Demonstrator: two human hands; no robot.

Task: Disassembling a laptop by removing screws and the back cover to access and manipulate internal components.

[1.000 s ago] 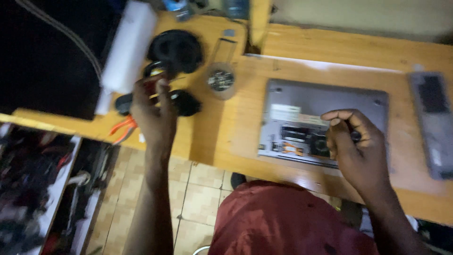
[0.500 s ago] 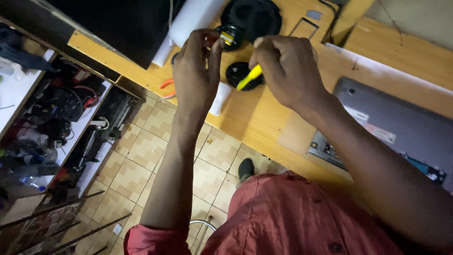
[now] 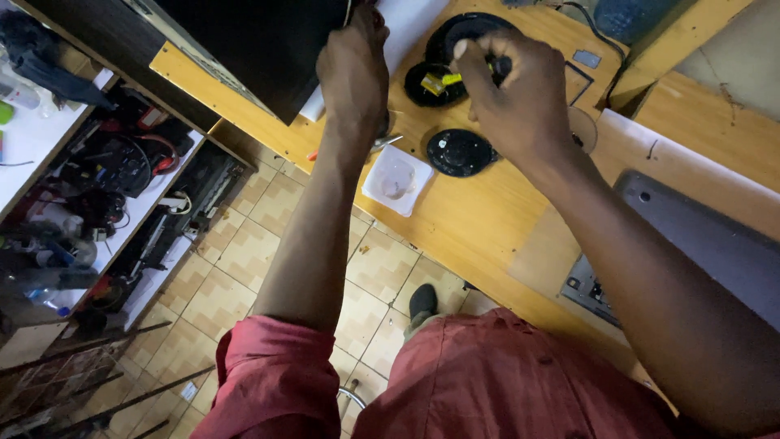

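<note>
A cluttered white shelf (image 3: 32,142) stands at far left beside the tiled floor. Over the wooden bench (image 3: 479,219), the left hand (image 3: 355,69) is curled, though what it grips cannot be told, above a square white plastic tray (image 3: 397,180). The right hand (image 3: 520,93) pinches a small yellow-handled tool (image 3: 443,81) over round black discs (image 3: 461,152), with a grey metal laptop base (image 3: 691,244) at right.

red shirt, rolled sleeves, possibly dark shoe
</note>
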